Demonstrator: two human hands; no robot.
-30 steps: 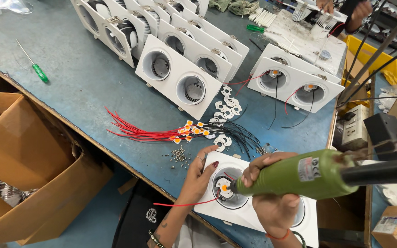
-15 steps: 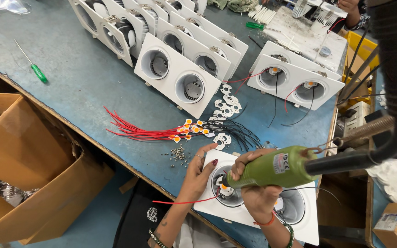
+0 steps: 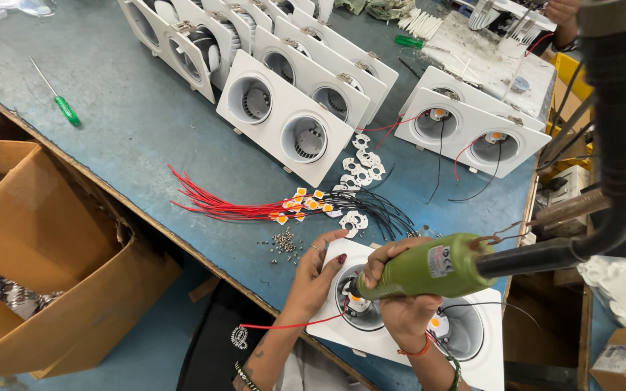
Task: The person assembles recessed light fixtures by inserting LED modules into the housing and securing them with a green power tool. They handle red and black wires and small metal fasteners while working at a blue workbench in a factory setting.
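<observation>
- Green cylindrical electric screwdriver (image 3: pixel 429 266) is gripped by right hand (image 3: pixel 400 289), lowered closer to fixture than before.
- White square twin-downlight housing (image 3: pixel 407 326) at blue table (image 3: pixel 124 137) near edge is steadied by left hand (image 3: pixel 316 271), fingers spread flat.

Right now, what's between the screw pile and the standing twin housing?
Head view: red wires and orange-tabbed parts on the table, between screws and housing.

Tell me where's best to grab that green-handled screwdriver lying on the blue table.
Grip the green-handled screwdriver by its thick green handle, probably coming from above. It lies flat on the blue table with open surface on both sides, and the thin metal shaft offers little to hold.
</observation>
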